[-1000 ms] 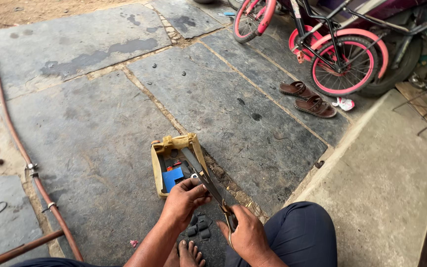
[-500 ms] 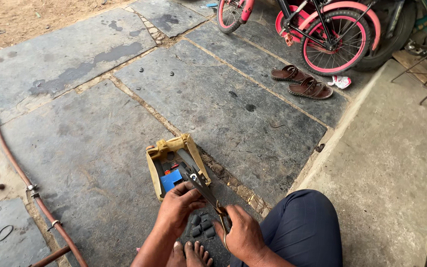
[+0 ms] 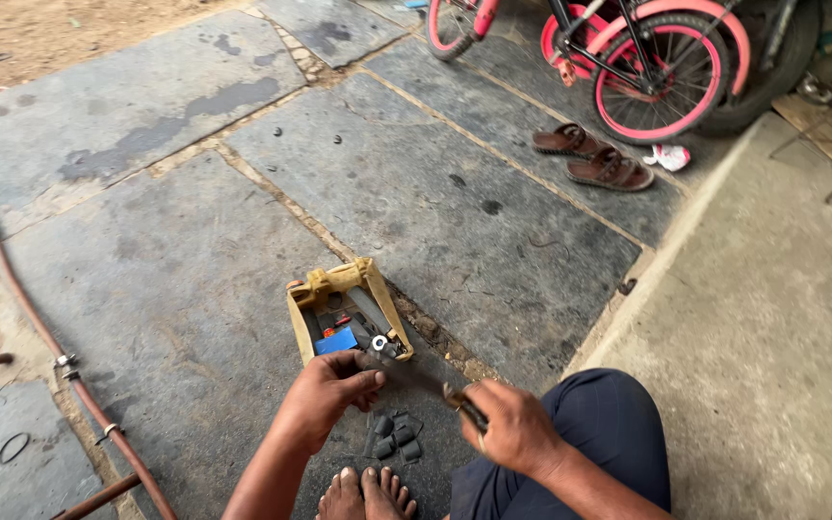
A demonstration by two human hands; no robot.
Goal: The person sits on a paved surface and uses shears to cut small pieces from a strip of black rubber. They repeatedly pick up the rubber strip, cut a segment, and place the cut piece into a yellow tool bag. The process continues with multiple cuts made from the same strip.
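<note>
Pink bicycle [image 3: 662, 58] at far right is cut off by the top edge; only its wheels and lower frame show. Dark tool [image 3: 435, 390] between the hands is partly hidden by the right hand [image 3: 512, 429], and its kind is unclear. The left hand [image 3: 325, 395] covers the near rim of the yellow tray [image 3: 339, 281]; the small parts inside are too small to identify. Both forearms and the bare feet [image 3: 368, 493] run off the bottom edge. Hose [image 3: 40, 327] leaves the frame at left.
</note>
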